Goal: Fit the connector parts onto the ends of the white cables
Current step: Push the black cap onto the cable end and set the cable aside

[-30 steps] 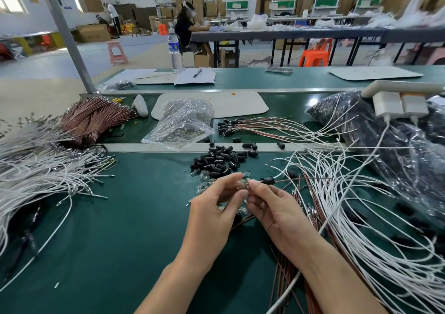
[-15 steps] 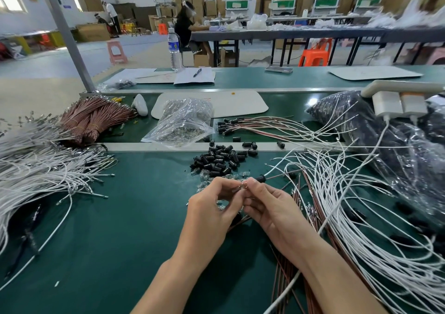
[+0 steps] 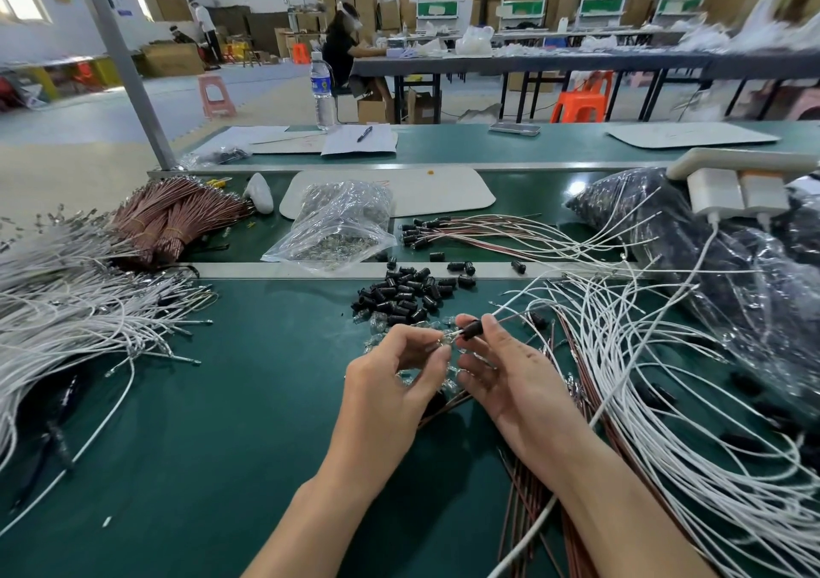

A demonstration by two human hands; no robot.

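The flat green desk (image 3: 213, 409) has bare room left of the hands, between two heaps of thin white cables (image 3: 66, 324) at its sides. Over the middle, the right hand (image 3: 501, 378) pinches a small black tube-shaped connector part (image 3: 471, 328) in its fingers. The left hand (image 3: 390, 382) pinches the shiny wire end (image 3: 445, 336) sticking out of it.

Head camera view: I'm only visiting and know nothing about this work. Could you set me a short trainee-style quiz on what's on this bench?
1. True or false: the right hand pinches a black connector part.
2. The pile of black parts lies: A) loose on the green table, B) in a red tray, C) in a drawer.
3. What drink container stands behind the papers?
Key: 1 true; 2 A; 3 a water bottle.
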